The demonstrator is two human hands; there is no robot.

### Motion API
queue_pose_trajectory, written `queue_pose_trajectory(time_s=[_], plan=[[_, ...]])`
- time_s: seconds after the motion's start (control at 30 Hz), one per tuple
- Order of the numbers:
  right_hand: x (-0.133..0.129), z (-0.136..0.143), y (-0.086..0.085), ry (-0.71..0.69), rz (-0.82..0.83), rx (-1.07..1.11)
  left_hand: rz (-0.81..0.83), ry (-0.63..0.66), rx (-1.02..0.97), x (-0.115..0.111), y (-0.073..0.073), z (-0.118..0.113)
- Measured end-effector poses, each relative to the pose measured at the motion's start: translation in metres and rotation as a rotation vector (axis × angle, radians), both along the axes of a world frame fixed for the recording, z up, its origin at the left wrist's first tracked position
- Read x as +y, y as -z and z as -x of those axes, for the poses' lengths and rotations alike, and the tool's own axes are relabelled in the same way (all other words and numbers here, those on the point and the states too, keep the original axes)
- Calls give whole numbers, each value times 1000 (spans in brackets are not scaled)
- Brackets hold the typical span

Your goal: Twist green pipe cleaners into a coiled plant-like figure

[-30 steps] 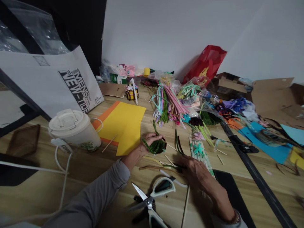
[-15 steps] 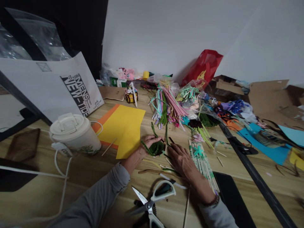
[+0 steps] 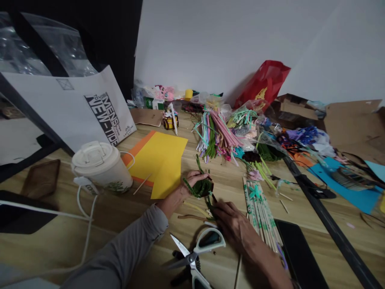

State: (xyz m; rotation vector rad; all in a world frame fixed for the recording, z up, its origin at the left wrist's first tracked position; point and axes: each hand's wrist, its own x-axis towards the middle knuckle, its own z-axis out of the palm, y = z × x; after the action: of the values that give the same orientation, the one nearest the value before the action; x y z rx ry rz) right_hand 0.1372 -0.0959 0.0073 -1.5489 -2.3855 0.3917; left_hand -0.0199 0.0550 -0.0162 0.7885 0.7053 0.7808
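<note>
1. Head view: the left hand [image 3: 192, 181] grips the green coil [image 3: 202, 188], which sits right of the yellow paper [image 3: 165, 156]; squeezing too hard could crush or loosen its turns.
2. The right hand [image 3: 233, 218] seems to pinch thin strips [image 3: 208, 202] running up to the coil, though its fingertips are partly hidden; a sharp tug could pull the coil askew.
3. The scissors [image 3: 190, 258] lie spread between the forearms; a wrist drawn back carelessly could meet the blade.
4. A brown strip [image 3: 191, 217] lies just below the coil and could snag or tangle.
</note>
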Motion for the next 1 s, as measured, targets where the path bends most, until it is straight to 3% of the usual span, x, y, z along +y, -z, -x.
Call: queue_pose_trajectory(time_s=[0.3,0.43,0.6,0.7,0.8,0.9,1.0], plan=[[-12,-1,-22,-63,196,170,-10,-9,-3,-1,-7,-1],[-6,-17,-24,-6,138,177,-79,-4,11,-1,-6,-2],[8,-20,-27,194,-39,249,-264,18,98,-4,0,-9],[14,-6,-21,205,6,336,-361,44,136,-10,6,-17],[17,11,-9,217,-1,414,-403,-22,178,-19,9,-23],[20,19,3,208,-70,505,-433,-29,202,-27,3,-23],[22,17,14,214,-135,592,-539,47,201,-32,-10,-14]])
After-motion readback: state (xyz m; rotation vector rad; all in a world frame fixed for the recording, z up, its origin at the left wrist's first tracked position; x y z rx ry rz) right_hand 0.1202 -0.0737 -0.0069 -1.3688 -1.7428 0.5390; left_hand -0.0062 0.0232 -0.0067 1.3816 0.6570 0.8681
